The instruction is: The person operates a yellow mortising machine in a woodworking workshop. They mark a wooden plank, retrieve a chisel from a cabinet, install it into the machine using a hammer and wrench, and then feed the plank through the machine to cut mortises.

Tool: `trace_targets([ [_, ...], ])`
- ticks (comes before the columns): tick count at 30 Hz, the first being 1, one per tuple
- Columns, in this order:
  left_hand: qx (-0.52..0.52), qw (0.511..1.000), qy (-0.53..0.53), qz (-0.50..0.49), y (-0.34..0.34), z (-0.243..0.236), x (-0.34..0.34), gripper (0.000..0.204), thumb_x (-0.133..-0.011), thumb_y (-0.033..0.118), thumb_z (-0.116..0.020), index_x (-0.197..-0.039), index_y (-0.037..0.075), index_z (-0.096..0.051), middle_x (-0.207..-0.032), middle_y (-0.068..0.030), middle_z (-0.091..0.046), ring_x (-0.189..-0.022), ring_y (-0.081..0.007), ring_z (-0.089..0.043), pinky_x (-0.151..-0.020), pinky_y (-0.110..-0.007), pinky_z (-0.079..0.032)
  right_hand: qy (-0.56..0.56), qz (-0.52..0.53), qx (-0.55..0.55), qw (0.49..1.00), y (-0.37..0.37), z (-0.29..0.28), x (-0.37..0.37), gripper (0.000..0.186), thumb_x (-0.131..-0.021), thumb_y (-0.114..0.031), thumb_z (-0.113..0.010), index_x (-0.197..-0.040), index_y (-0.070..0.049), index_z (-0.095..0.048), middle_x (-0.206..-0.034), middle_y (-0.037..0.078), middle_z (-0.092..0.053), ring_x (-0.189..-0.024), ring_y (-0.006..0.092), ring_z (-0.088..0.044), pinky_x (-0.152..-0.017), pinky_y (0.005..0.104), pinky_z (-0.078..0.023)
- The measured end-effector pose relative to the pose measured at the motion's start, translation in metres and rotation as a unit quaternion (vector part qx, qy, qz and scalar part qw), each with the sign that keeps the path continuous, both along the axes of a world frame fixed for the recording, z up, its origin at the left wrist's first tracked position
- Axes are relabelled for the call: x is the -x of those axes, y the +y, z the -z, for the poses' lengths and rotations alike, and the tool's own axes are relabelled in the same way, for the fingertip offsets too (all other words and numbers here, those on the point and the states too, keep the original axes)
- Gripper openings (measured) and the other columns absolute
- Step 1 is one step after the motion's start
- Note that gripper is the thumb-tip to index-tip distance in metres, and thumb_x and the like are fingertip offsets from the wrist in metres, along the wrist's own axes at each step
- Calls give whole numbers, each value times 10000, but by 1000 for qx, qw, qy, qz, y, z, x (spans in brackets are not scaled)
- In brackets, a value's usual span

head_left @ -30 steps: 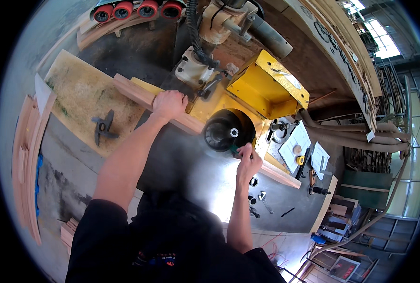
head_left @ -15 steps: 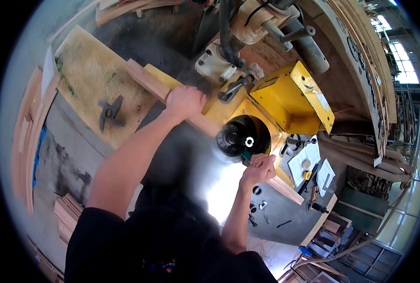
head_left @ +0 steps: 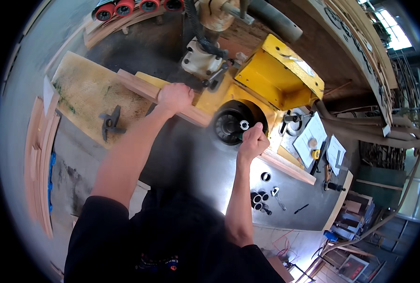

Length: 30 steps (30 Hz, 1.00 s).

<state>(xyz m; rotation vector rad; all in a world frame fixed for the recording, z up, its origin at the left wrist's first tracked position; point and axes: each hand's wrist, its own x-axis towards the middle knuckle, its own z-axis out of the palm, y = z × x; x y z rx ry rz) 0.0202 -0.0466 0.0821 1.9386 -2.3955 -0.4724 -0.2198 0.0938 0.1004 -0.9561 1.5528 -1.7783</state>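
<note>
Spindle (head_left: 244,125), w/ pale ring-like top, stands approx. mid-scene in a dark round opening (head_left: 250,107), between 2 wood rails on the bench (head_left: 184,148). My right grip (head_left: 253,143) is clenched into a fist just beside it, on the near right side; a dark green bit (head_left: 240,136) pokes out of the fist toward the opening, but the rest of what I've got is hidden. My left grip (head_left: 176,97) is closed over the left wood rail (head_left: 136,85), palm down, knuckles up; can't see the fingertips on the far side. Right wood rail (head_left: 288,167) runs off to the right past my right fist, not held.

Far side: yellow guard (head_left: 278,80), open like a box, & a dark lever (head_left: 214,78) to its left. Right part of bench, near side: 1 dark ring (head_left: 265,177) apart, a small cluster of dark rings (head_left: 256,206), an adj. wrench (head_left: 279,198) & a thin black stick (head_left: 301,209). Farther right: 2 paper sheets, yellow tape meas. (head_left: 315,154) by the left sheet (head_left: 312,134), metal square on the right sheet (head_left: 333,150). Left: 3-armed dark cutter (head_left: 110,123) on a tan board (head_left: 84,85), well apart from the spindle. Far left: red-rimmed wheels (head_left: 124,7); near left: stacked timber (head_left: 40,165).
</note>
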Motion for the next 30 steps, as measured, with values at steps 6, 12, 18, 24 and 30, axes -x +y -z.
trace_targets([
  [6,-18,999,-27,0,6,0,7,450,-979,344,-438,-919,33,-757,-1004,-175,-737,-995,-356,-700,-870,-483,-559,-6,33,100,994,10,-1,11,561,-1083,-188,-451,-554,-115,-278,-502,-18,-318,-460,70,-267,-437,261,-181],
  [12,2,1000,0,19,7,-2,-1,456,-986,340,-423,-900,43,-757,-992,-166,-739,-983,-347,-701,-869,-488,-555,-32,53,81,995,2,-3,16,551,-1067,-196,-504,-558,-126,-307,-496,-15,-334,-452,82,-263,-443,272,-203],
  [18,-31,999,-8,1,15,-1,4,424,-960,337,-469,-887,34,-757,-972,-172,-741,-953,-355,-707,-859,-478,-559,-88,41,28,995,-30,-21,32,579,-1046,-250,-563,-541,-134,-305,-485,-11,-329,-439,104,-304,-434,283,-221],
  [24,3,1000,0,4,4,-3,6,399,-963,343,-486,-870,45,-735,-932,-180,-730,-892,-388,-701,-822,-501,-569,-92,38,9,995,-29,-7,56,579,-1048,-262,-567,-534,-110,-348,-488,-2,-346,-415,105,-313,-415,286,-241],
  [30,5,1000,3,5,7,-12,2,362,-930,312,-504,-879,46,-744,-986,-142,-735,-956,-343,-693,-864,-479,-557,-45,9,18,999,-12,-13,28,550,-1054,-256,-551,-560,-99,-366,-503,-4,-355,-448,86,-312,-442,266,-235],
])
